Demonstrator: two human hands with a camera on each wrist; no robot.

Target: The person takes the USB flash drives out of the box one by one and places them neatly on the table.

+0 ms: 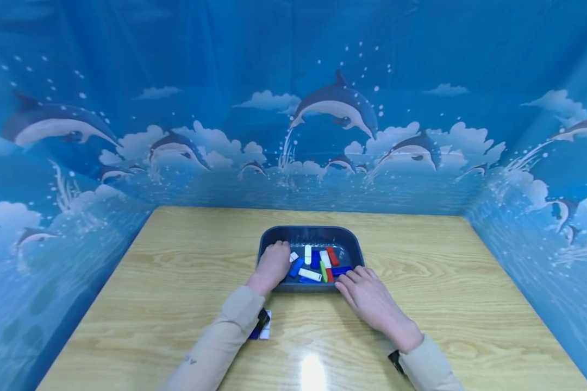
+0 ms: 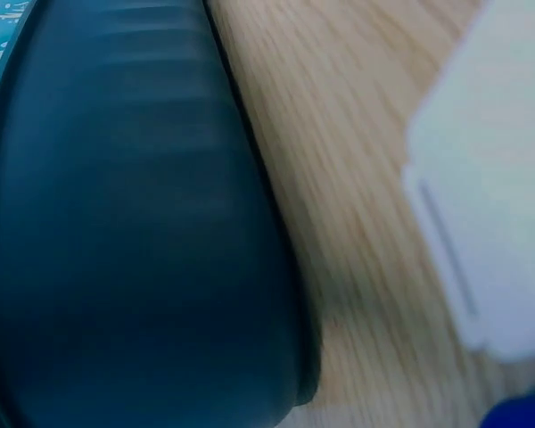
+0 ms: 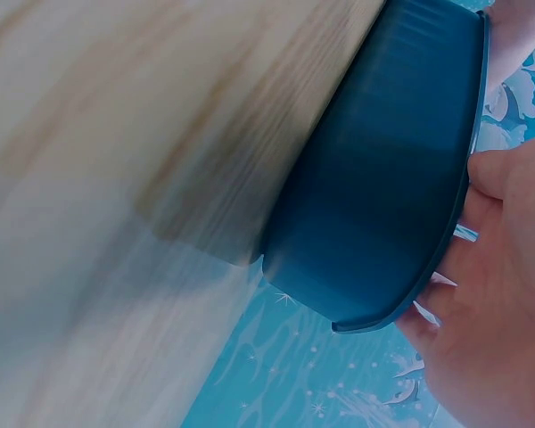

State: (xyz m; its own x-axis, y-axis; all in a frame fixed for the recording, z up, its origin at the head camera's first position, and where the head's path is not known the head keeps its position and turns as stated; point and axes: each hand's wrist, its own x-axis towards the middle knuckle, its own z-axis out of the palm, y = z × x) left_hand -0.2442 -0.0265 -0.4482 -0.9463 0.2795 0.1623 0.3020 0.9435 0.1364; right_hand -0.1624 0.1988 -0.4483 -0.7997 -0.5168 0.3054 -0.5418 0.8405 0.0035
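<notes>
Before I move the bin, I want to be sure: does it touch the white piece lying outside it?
Apart. The left wrist view shows it: a strip of table lies between the bin and the white piece.

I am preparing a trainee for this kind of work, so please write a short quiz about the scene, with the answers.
1. Multiple choice: which colour appears among the pieces in the tray? A) yellow B) green C) orange
2. True or false: the right hand touches the tray's rim.
3. Open question: what lies on the table outside the tray, partly hidden by the left sleeve?

Key: 1. B. 2. True. 3. A white piece and a blue piece.
</notes>
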